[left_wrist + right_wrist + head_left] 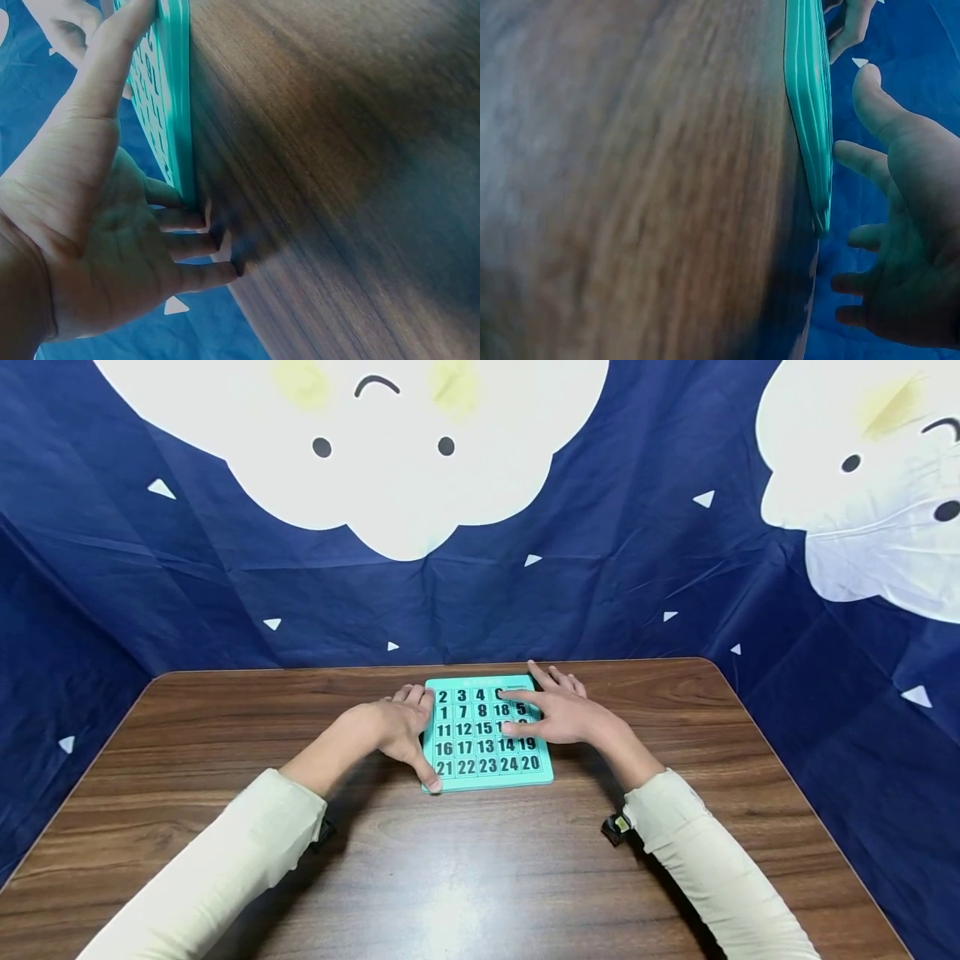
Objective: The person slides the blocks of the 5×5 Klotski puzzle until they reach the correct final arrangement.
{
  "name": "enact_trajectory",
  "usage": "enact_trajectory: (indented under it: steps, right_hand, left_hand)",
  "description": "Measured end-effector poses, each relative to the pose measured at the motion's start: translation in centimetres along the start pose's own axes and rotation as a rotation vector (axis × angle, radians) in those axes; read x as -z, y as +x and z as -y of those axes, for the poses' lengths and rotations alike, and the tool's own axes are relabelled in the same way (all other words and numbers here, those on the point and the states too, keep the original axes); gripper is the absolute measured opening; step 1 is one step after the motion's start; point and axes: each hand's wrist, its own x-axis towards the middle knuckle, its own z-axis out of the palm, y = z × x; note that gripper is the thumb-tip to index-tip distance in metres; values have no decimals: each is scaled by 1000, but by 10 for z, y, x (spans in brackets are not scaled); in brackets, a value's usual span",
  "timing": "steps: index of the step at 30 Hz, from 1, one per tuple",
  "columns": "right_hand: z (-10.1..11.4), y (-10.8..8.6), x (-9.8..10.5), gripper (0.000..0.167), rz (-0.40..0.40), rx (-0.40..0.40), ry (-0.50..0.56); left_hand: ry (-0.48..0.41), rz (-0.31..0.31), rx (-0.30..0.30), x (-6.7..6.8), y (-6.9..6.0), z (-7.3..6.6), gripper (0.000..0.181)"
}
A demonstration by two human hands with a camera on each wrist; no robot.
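A turquoise sliding number puzzle (467, 781) lies flat on the table, its square tiles printed with dark numbers. Along its left side rests my left hand (401, 727), thumb on the near left corner and straight fingers by the left edge. In the left wrist view those fingers (199, 276) reach down to the wood beside the puzzle. My right hand (566, 714) hovers over the right part, index finger at the top-row tile marked 6 and thumb lower, its other fingers spread past the far right corner. It covers some right-hand tiles. Contact of its fingertips is hard to tell.
The brown wooden table (480, 877) has rounded far corners. Behind it and at both sides hangs a dark blue cloth (465, 602) with white clouds and small triangles. A small black device (617, 828) sits under the right sleeve's cuff.
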Motion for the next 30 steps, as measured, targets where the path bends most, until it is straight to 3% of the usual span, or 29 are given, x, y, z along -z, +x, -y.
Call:
enact_trajectory:
  steps: [16,30]
  right_hand:
    - [-3,-12,16,72,17,-117,-61]
    - [-4,-8,15,73,6,-93,-52]
  left_hand:
    - [-10,15,9,0,-1,-1,171]
    - [-8,24,15,0,0,0,169]
